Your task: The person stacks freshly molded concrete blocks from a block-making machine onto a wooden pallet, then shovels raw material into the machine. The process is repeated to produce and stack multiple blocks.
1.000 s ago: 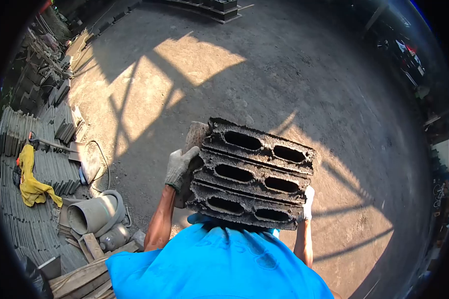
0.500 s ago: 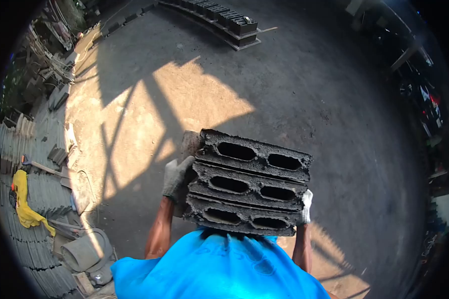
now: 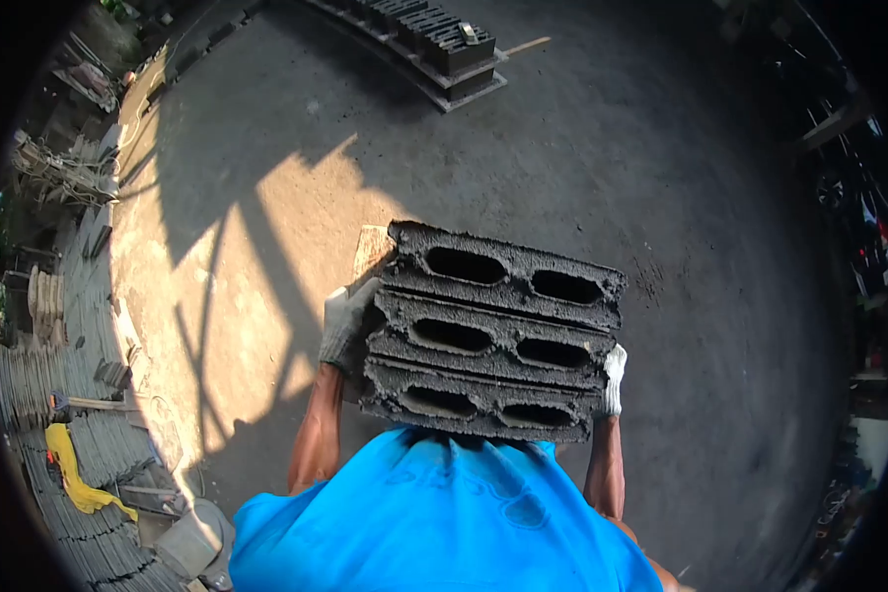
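Three dark, rough hollow concrete blocks (image 3: 493,301) stand side by side in front of my chest, each showing two long openings on top. The end of a wooden board (image 3: 370,249) sticks out past their left side, apparently beneath them. My left hand (image 3: 345,324), in a pale knit glove, grips the load at the left, its thumb beside the blocks. At the right edge my gloved right hand (image 3: 614,380) holds the other side, fingers mostly hidden. The nearest block is close against my blue shirt (image 3: 444,523).
Ahead on the dark floor, a long row of similar blocks (image 3: 454,49) stands stacked on boards. Along the left lie stacks of thin grey slabs (image 3: 44,375), a yellow cloth (image 3: 74,474) and a bucket (image 3: 189,543). Dim clutter (image 3: 858,227) lines the right side.
The view has shifted, with the far row of blocks now nearer and further left. The held blocks sit slightly higher in view; both hands keep their hold.
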`<state>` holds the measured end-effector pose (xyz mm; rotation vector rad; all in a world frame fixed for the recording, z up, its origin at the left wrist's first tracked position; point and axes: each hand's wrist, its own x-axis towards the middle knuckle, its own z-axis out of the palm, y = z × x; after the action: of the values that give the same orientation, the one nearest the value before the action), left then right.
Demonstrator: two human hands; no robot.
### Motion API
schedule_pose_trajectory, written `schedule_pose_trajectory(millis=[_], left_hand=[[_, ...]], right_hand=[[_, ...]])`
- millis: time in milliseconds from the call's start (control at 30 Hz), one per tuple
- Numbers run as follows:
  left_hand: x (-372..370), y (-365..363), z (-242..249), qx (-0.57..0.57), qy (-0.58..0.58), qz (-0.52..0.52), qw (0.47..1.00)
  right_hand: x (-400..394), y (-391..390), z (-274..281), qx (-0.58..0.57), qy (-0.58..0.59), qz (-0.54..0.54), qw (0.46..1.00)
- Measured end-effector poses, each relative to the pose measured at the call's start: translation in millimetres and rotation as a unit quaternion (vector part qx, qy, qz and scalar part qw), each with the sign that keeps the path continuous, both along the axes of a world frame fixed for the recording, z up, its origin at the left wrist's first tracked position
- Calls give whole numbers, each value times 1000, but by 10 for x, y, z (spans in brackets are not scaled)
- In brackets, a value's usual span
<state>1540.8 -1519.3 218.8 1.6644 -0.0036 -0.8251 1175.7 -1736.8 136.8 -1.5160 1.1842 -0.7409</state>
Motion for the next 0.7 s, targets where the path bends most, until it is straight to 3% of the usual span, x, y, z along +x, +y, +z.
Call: schedule_pose_trajectory(millis=[33, 100, 167, 233, 333, 367, 400, 467, 600, 633, 667, 700], left_hand=[[167, -415, 1, -43, 5, 18, 999], [417, -960, 66, 15, -7, 7, 1000], [736, -1548, 120, 53, -18, 12, 998], [1152, -2247, 132, 12, 2, 53, 999], [1871, -3343, -46, -17, -7, 63, 998], [2038, -3603, -143, -29, -7, 71, 997], [2260, -3909, -215, -47, -3, 76, 996], [2620, -4569, 109, -42, 23, 78, 996], [3044, -5416, 114, -2, 48, 93, 995], [3180, -5683, 138, -16, 47, 99, 994], [3290, -5947, 147, -30, 47, 106, 993], [3385, -6181, 70, -18, 53, 118, 991]], right_hand=[[250, -395, -10, -11, -18, -4, 1000], [452, -1201, -100, -10, 32, 61, 998], [837, -2012, -56, 26, 27, 55, 998], [1444, -2752, 104, 23, 54, 37, 998], [2372, -3962, 217, 22, -103, 89, 990], [2137, -4544, -721, -15, 48, 117, 992], [1978, -5113, -1580, -258, 97, 169, 946], [2373, -5609, -1552, -176, 83, 145, 970], [2993, -6515, -1101, -9, 61, 91, 994], [3275, -6804, -682, -54, 134, 180, 973], [3129, -7311, -1362, -278, 206, 167, 923], [3441, -7479, -1002, -133, 134, 156, 970]])
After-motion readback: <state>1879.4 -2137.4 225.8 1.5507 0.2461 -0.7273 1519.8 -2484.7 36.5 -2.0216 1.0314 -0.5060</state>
